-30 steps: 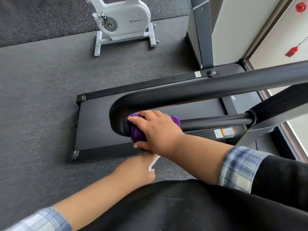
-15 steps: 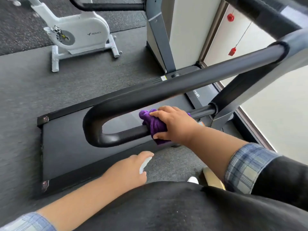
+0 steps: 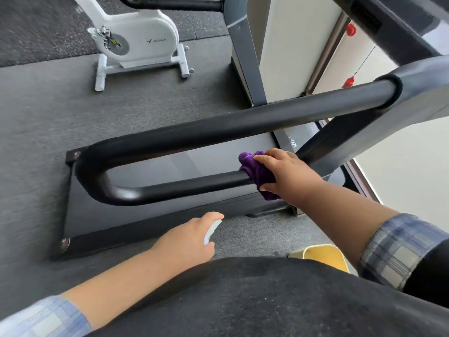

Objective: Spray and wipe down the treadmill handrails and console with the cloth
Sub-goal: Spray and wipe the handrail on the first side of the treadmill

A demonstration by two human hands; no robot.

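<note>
Looking down at our own hands: our right hand (image 3: 285, 175) has its grip closed round a bunched purple cloth (image 3: 257, 175), fingers curled over the top, pressing it onto the lower bar of the black handrail (image 3: 194, 186) at its right end, just beside the slanted treadmill upright (image 3: 340, 142). Our left hand (image 3: 192, 239) hangs lower and nearer, fingers curled round a whitish spray bottle (image 3: 212, 229); only a sliver of it shows, so we can't tell much more. It's well apart from the rail.

The handrail loops in a U, its bend off to the left. Under it lies the dark treadmill deck (image 3: 155, 215) on grey floor carpet (image 3: 36, 142). Far left stands a white exercise bike (image 3: 136, 42). Something yellow (image 3: 323, 255) sits near our right forearm.
</note>
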